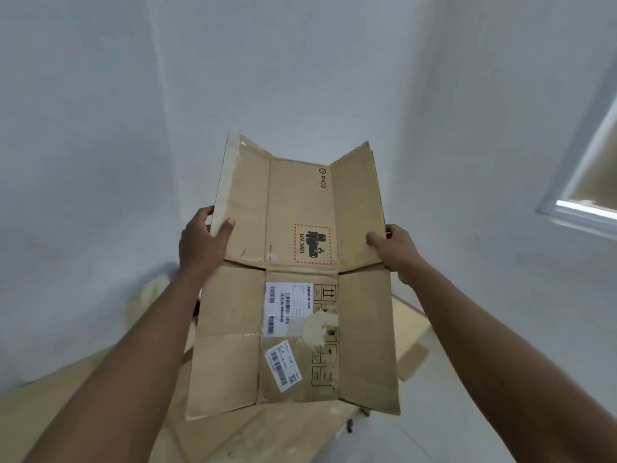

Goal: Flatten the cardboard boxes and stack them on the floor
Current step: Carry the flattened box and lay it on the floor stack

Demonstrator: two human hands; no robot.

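Note:
I hold a flattened brown cardboard box (293, 269) in the air in front of me, with its flaps spread out. It bears a red-bordered UN 3481 battery label, a PICO logo and white barcode stickers. My left hand (203, 242) grips its left edge, thumb on the front face. Its right edge is gripped by my right hand (394, 248), at about the same height. Beneath it, other flattened cardboard sheets (253, 432) lie on the floor, partly hidden by the held box and my arms.
White walls meet in a corner straight ahead. A window with a drawn blind (591, 182) is on the right wall. The pale floor (444, 409) shows at lower right, with a small cardboard scrap (414, 362) on it.

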